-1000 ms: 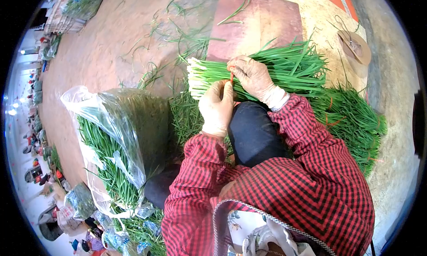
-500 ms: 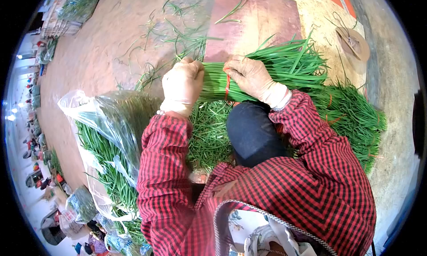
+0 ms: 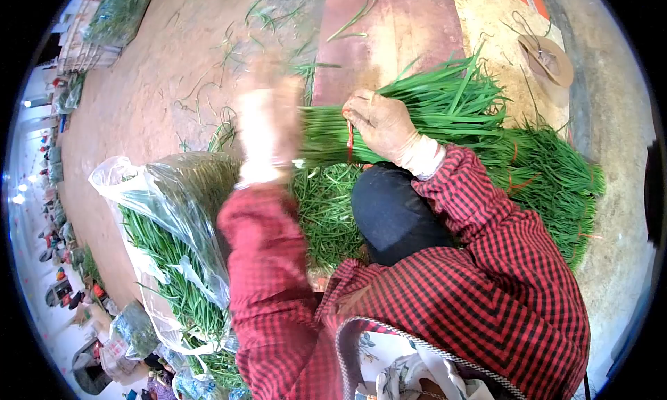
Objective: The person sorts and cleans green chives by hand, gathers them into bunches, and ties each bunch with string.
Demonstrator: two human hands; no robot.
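Observation:
A long bundle of green chives (image 3: 448,105) lies crosswise before me, over my dark-clad knee (image 3: 396,209). A red tie (image 3: 350,144) goes around the stems. My right hand (image 3: 382,127), in a pale glove, is closed at this tie, its fingertips pinching the tie and the top of the bundle. At the stem end on the left, my left hand (image 3: 267,129) is smeared by motion. Its fingers cannot be made out, nor whether it touches the stems.
On the right lie stacked chive bundles (image 3: 556,192) with red ties. Loose green trimmings (image 3: 326,216) are beneath my arms. A clear plastic bag (image 3: 191,198) of greens stands at left. Beyond are a purplish board (image 3: 389,39), scattered strands (image 3: 267,14) and a tan hat (image 3: 549,60).
My left hand has gone from a closed grip on the stems to a fast, blurred movement slightly left. The right hand stays at the red tie.

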